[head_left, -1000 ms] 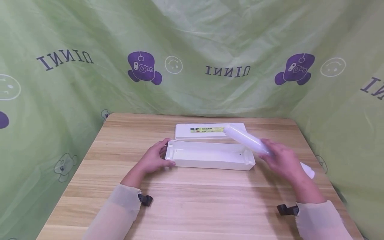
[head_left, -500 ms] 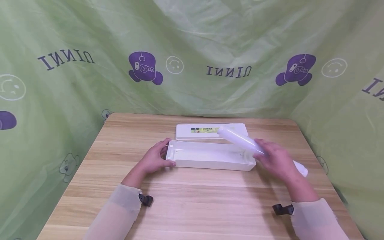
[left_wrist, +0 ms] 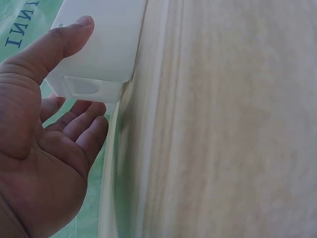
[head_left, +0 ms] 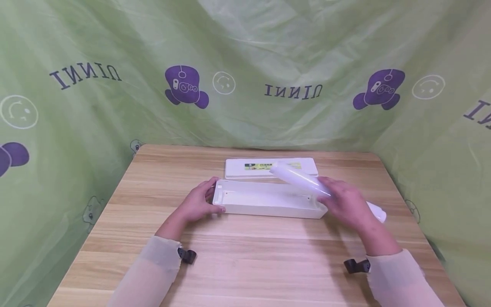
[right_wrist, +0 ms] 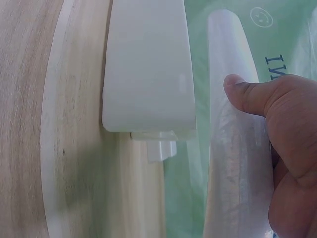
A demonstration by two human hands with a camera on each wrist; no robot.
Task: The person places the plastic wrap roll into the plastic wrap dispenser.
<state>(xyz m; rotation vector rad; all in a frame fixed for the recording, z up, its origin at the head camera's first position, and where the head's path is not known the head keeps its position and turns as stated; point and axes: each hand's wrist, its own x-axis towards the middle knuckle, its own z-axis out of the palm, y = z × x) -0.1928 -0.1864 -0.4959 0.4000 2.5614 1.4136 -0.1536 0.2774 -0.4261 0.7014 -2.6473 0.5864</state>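
Observation:
A long white plastic box point(head_left: 268, 210), uncovered, sits on the table. My left hand point(head_left: 196, 202) holds its left end, and in the left wrist view the thumb point(left_wrist: 64, 42) lies along the front wall while the other fingers curl at the end. In my right hand point(head_left: 347, 205) is a roll of clear plastic wrap point(head_left: 299, 179). It hangs tilted above the box's right end, its far left tip raised in front of the lid. The right wrist view shows the roll apart from the box, with my right thumb point(right_wrist: 247, 94) lying across it.
Behind the box lies a flat white lid point(head_left: 235, 169) with a green and yellow label. The wooden table point(head_left: 261, 260) reaches back to a green patterned curtain point(head_left: 245, 123), which also hangs at both sides.
My right hand has moved left with the roll of plastic wrap, bringing it further over the box. My left hand and the box stay almost where they were.

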